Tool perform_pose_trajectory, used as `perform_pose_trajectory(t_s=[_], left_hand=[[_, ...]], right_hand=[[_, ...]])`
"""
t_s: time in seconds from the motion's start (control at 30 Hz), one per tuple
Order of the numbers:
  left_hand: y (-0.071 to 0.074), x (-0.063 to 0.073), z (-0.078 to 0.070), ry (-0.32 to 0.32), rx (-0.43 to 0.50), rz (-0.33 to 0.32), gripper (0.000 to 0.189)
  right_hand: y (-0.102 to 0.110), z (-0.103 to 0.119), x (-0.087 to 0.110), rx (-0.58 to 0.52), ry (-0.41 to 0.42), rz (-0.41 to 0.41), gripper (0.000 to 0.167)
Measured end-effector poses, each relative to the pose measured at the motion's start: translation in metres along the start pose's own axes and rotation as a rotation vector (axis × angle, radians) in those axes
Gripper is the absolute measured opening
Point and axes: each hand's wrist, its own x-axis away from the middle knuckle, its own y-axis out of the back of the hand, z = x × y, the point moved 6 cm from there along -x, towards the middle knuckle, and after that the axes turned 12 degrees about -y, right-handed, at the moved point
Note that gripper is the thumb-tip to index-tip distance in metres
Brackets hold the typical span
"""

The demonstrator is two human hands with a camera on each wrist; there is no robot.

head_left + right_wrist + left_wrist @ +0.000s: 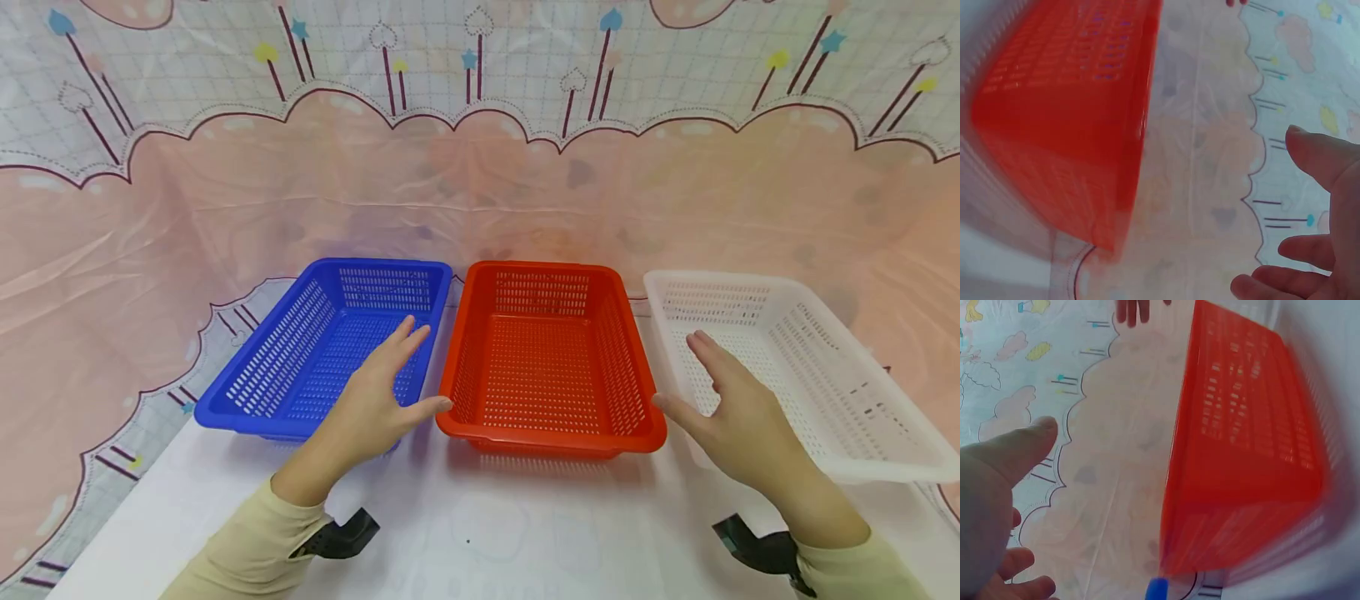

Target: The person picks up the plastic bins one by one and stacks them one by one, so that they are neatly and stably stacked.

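A: Which containers are out?

B: Three pierced baskets in a row on the white tabletop (480, 533): the blue basket (322, 354) at the person's left, the red basket (540, 367) in the middle, the white basket (810, 375) at the right.

A: What shows inside?

B: In the red one, the holed floor and walls, in full. The hands cover parts of the other two.

A: How are the hands?

B: The left hand (375, 404) has a wide grip, thumb spread from the fingers, overlapping the blue basket. The right hand (742, 421), equally wide, overlaps the white one. The wrist views show both apart from the red basket.

A: Any print?

B: Drawings on the cloth (375, 183) behind: stars and hearts on dark sticks.
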Motion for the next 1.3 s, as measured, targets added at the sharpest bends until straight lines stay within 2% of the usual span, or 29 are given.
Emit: perform_pose_trajectory(t_s=[0.27, 0.4, 0.63, 0.8, 0.97, 1.07, 1.3], left_hand=[[-0.015, 0.005, -0.006, 0.054, 0.167, -0.068, 0.081], [-0.021, 0.006, -0.006, 0.09, 0.248, -0.069, 0.078], [-0.038, 0.007, 0.001, 0.212, 0.49, -0.05, 0.081], [-0.049, 0.008, 0.003, 0.236, 0.531, -0.053, 0.087], [-0.059, 0.008, 0.003, 0.24, 0.507, -0.068, 0.09], [-0.063, 0.01, 0.003, 0.239, 0.482, -0.093, 0.088], [-0.069, 0.011, 0.003, 0.224, 0.518, -0.146, 0.082]], right_hand=[[-0.014, 0.007, 0.005, -0.116, -0.037, 0.06, 0.085], [-0.022, 0.009, 0.006, -0.146, -0.057, 0.106, 0.084], [-0.032, 0.013, 0.007, -0.15, -0.072, 0.128, 0.084], [-0.037, 0.012, 0.007, -0.139, -0.1, 0.129, 0.083], [-0.042, 0.009, 0.007, -0.152, -0.113, 0.127, 0.082], [-0.045, 0.008, 0.008, -0.153, -0.112, 0.118, 0.08], [-0.05, 0.006, 0.009, -0.135, -0.119, 0.115, 0.08]])
